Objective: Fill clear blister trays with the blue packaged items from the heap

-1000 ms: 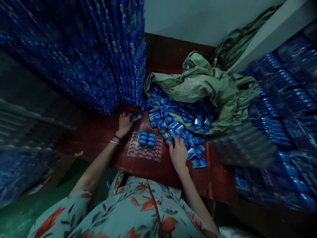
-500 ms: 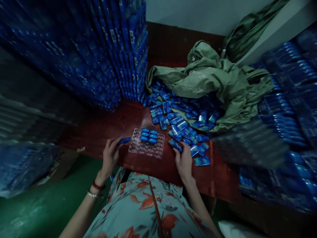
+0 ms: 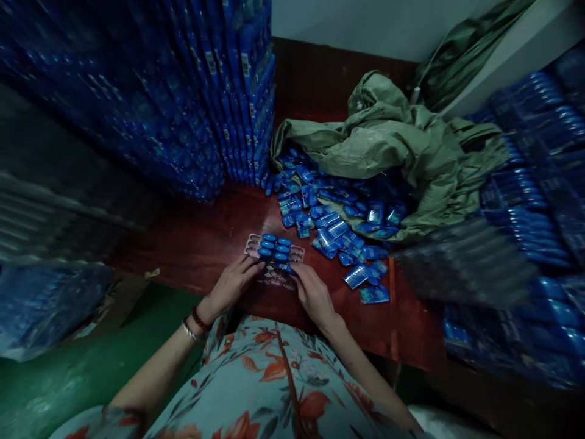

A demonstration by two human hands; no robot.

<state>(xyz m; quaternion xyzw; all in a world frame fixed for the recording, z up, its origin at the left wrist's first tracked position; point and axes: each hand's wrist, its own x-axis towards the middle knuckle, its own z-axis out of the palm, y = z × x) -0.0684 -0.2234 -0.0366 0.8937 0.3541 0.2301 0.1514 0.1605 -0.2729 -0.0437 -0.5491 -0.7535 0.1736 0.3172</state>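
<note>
A person in a floral shirt, head out of frame, works with both hands over a clear tray on a red tabletop. Six blue packs sit in its upper middle, in two columns of three. The right hand has its fingertips together on a single pack just below them, its near end covered by the fingers. The left hand reaches over the tray's left side, fingers curled; whether they grip anything cannot be told. Both hands hide parts of the tray's edges, and its lower cells are dim. Beyond, loose packs spill from beneath a green cloth, which covers part of the heap. Tall blue stacks run out of frame at left; grey trays at right are blurred.
</note>
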